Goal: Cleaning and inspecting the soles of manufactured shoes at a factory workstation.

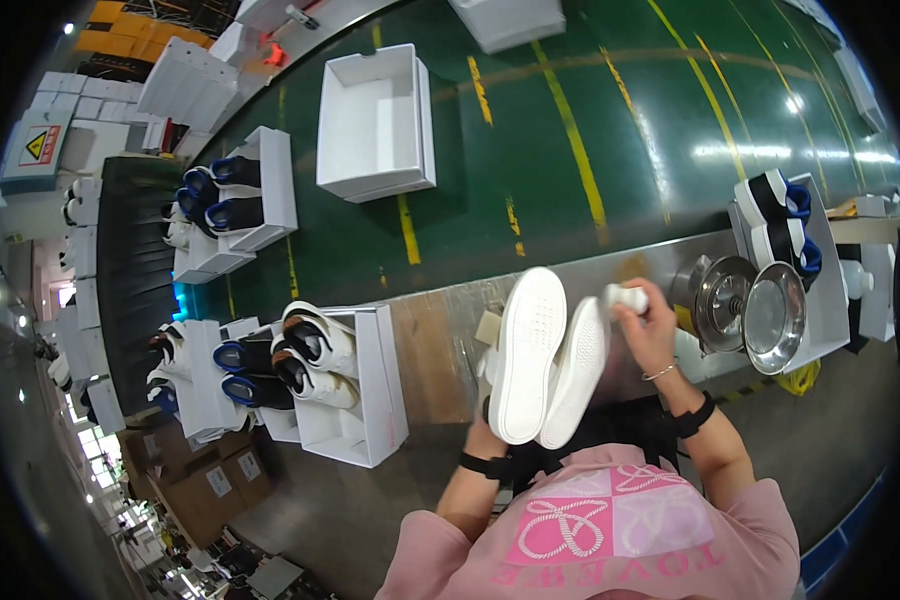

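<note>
A pair of sneakers is held with their white soles turned up, one sole (530, 350) larger in view beside the other sole (576, 375). My left hand (484, 436) is mostly hidden behind them and grips them from below. In my right hand (654, 335) a small white wad (625, 298), perhaps a cloth or sponge, is pinched between the fingers, just right of the soles. Right of that hand stand a round metal dispenser pan (720, 300) and a shiny metal dish (774, 318).
Across a green conveyor belt (490, 190) with yellow lines sits a white shoe box (370, 125). Boxes with white sneakers (320, 355) and dark, blue-lined shoes (232, 205) stand at left. More dark shoes (778, 225) lie in a box at right. Brown cartons (205, 480) are at lower left.
</note>
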Available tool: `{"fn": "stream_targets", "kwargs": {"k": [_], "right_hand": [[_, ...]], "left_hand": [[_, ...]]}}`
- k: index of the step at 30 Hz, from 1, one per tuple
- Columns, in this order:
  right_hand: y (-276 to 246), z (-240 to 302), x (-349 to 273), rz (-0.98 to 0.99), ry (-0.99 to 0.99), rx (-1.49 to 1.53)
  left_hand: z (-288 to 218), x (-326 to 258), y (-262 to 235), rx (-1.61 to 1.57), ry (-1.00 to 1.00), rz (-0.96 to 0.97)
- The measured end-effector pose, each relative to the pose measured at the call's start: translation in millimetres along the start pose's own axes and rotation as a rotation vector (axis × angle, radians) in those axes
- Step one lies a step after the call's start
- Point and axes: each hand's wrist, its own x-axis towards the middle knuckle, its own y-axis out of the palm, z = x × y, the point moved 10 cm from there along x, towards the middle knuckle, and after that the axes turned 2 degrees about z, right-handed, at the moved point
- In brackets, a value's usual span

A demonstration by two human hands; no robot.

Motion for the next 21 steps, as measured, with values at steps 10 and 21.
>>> {"fn": "stream_targets", "kwargs": {"k": [10,21], "right_hand": [[9,23,-3,0.004,0.041,-0.026],[42,12,22,-0.038,0.148,-0.018]], "left_hand": [[-323,165,-102,1.461,0.639,-0.223],[-325,335,-137,2.121,0.663,-0.008]]}}
